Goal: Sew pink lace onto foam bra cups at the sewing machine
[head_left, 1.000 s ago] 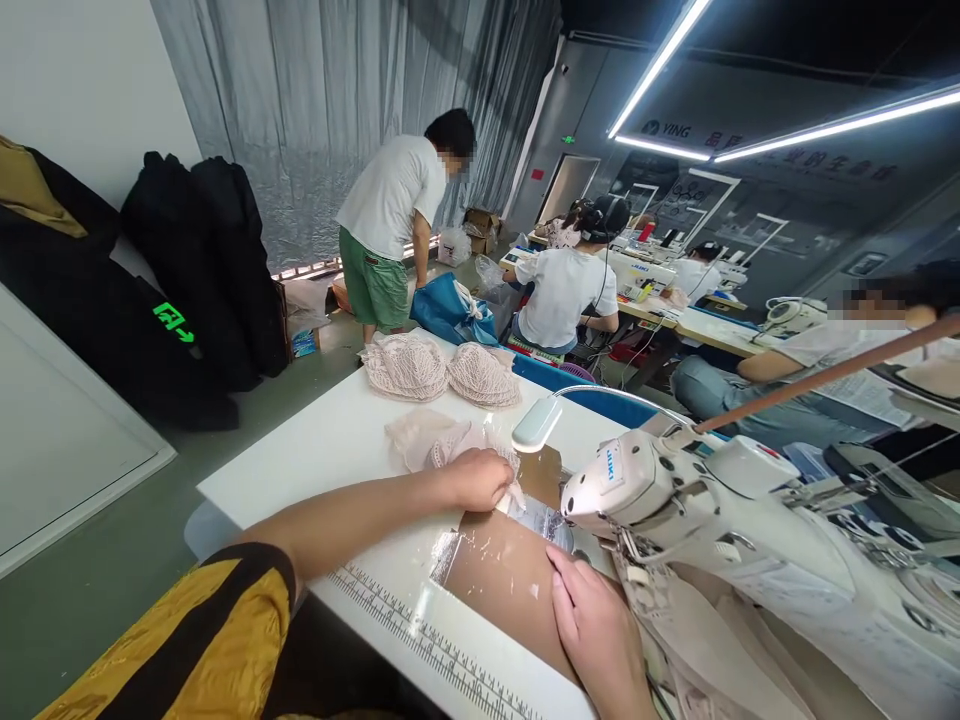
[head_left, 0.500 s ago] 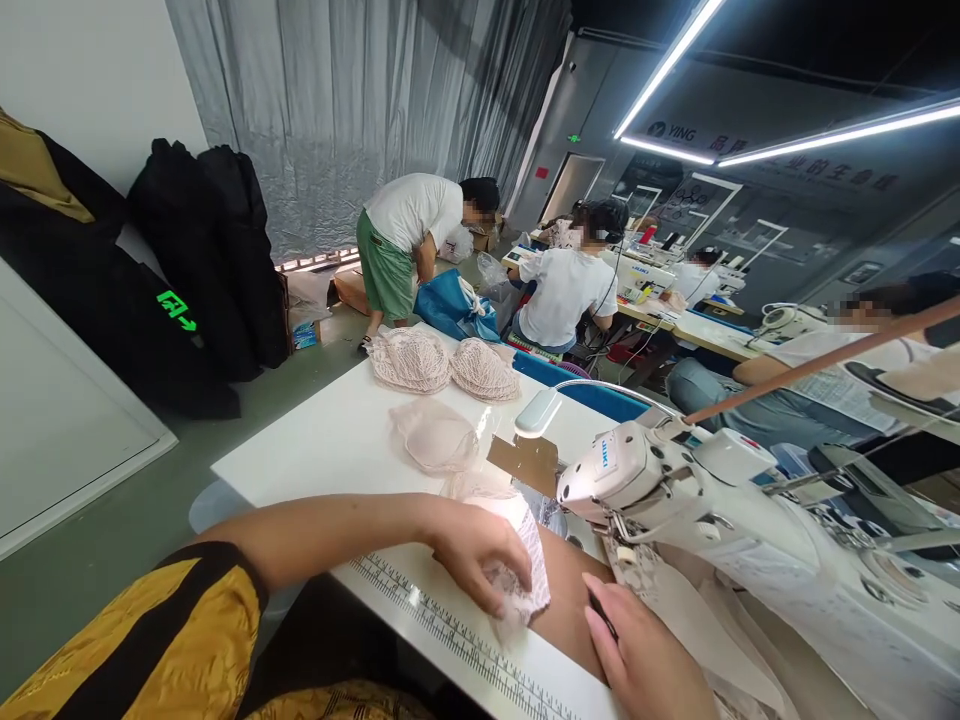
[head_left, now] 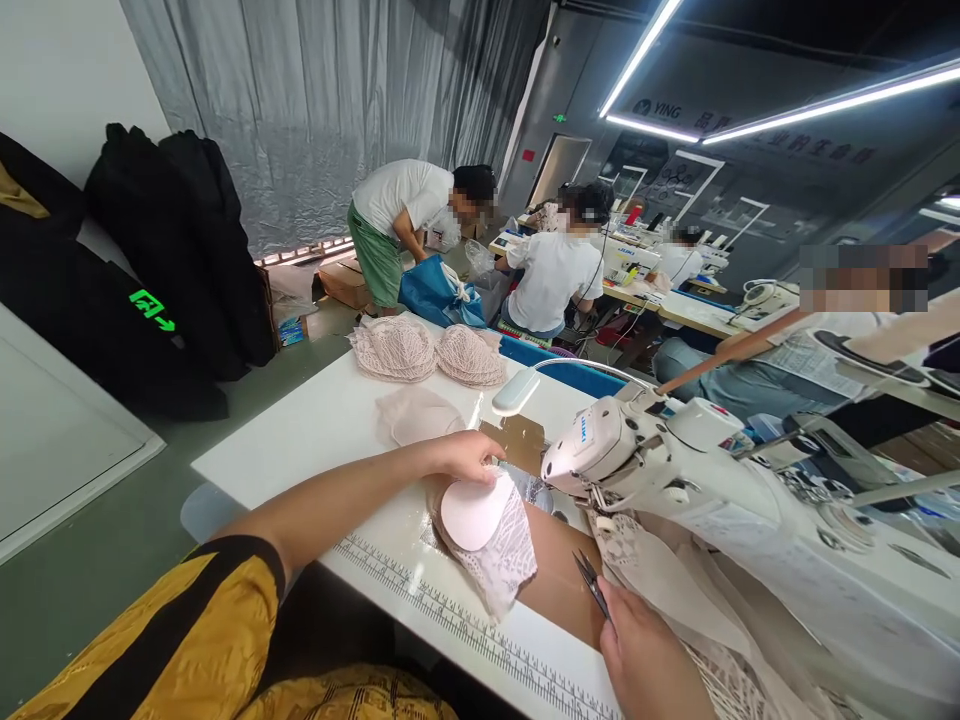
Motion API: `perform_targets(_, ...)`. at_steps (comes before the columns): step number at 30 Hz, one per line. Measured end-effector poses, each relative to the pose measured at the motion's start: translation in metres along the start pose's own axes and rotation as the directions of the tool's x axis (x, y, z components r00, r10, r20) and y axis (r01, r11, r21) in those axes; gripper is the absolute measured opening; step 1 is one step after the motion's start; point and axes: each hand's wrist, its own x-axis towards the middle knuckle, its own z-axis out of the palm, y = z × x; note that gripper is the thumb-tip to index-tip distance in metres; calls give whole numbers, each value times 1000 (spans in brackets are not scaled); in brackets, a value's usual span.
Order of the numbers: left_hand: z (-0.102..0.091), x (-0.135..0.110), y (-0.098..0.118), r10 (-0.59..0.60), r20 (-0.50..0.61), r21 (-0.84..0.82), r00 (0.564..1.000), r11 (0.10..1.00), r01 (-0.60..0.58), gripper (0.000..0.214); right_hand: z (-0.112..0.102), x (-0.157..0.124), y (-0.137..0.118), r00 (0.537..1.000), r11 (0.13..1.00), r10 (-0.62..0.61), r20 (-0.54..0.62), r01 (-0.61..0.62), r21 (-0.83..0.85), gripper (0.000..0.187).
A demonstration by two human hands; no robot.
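Note:
My left hand [head_left: 465,456] pinches the upper edge of a pale pink lace bra cup [head_left: 510,550], whose smooth white foam pad [head_left: 474,512] faces up. The cup lies tilted on the table, partly over a brown strip [head_left: 562,565]. To the right, my right hand [head_left: 649,650] is closed around small dark thread snips [head_left: 594,585], their blades pointing away from me and apart from the cup. Lace fabric [head_left: 667,590] is bunched beside that hand, under the sewing machine [head_left: 600,445]. A sheer beige cup piece [head_left: 420,416] rests beyond my left hand.
Stacks of lace cups [head_left: 394,348] sit at the table's far end. A lamp [head_left: 516,390] overhangs a cardboard piece [head_left: 517,440]. A ruler tape [head_left: 457,610] runs along the near edge. One person [head_left: 405,215] bends over a blue bag [head_left: 442,290]; others sit at machines.
My left hand has moved away from me to the cup's far edge, and the white pad now shows. The snips have come into fuller view, blades forward. The whole view has shifted slightly.

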Motion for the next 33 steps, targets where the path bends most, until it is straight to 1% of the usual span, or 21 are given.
perform_targets(3, 2, 1, -4, 12, 4, -84, 1000, 996, -12, 44, 3, -1, -2, 998, 998, 65, -18, -65, -2, 35)
perform_targets(6, 4, 1, -7, 38, 21, -174, 999, 984, -34, 26, 1, 2, -3, 994, 995, 103, -35, -102, 18, 32)
perform_targets(9, 5, 0, -8, 61, 45, -257, 997, 965, -48, 20, -11, 8, -6, 986, 982, 169, -9, -167, 85, 29)
perform_targets(13, 8, -3, -7, 81, 58, -342, 995, 938, -56, 21, -35, 16, -16, 962, 927, 272, 26, -269, 262, 31)
perform_targets(15, 9, -3, -7, 89, 63, -376, 994, 925, -59, 23, -46, 20, -24, 956, 882, 290, 36, -282, 377, 29)
perform_targets(17, 9, -1, -8, 98, 76, -399, 992, 915, -60, 23, -54, 23, -32, 932, 810, 353, 84, -350, 471, 27)
perform_targets(18, 9, 0, -9, 104, 86, -407, 991, 912, -60, 24, -57, 25, -35, 910, 752, 395, 130, -401, 522, 26)
perform_targets(20, 9, 3, -8, 114, 103, -417, 988, 907, -61, 24, -61, 30, -41, 856, 595, 441, 271, -504, 626, 26)
perform_targets(21, 10, 3, -7, 117, 107, -421, 987, 905, -62, 24, -62, 33, -44, 833, 521, 441, 334, -541, 660, 27)
perform_targets(22, 11, 4, -6, 118, 107, -426, 987, 902, -61, 25, -62, 37, -46, 819, 463, 425, 385, -562, 685, 27)
perform_targets(23, 12, 3, -4, 116, 105, -431, 988, 900, -60, 25, -61, 41, -47, 817, 426, 398, 418, -568, 704, 28)
perform_targets(24, 13, 3, -3, 113, 102, -436, 988, 898, -58, 25, -61, 45, -48, 822, 407, 366, 436, -563, 719, 28)
perform_targets(27, 17, 2, 0, 102, 95, -468, 990, 883, -46, 27, -59, 60, -48, 847, 383, 258, 464, -531, 756, 29)
perform_targets(29, 19, 1, 2, 108, 107, -511, 988, 859, -38, 28, -59, 71, -48, 860, 377, 213, 464, -511, 773, 28)
perform_targets(33, 21, -2, 6, 123, 179, -596, 976, 803, 8, 31, -59, 92, -47, 901, 423, 193, 389, -434, 796, 29)
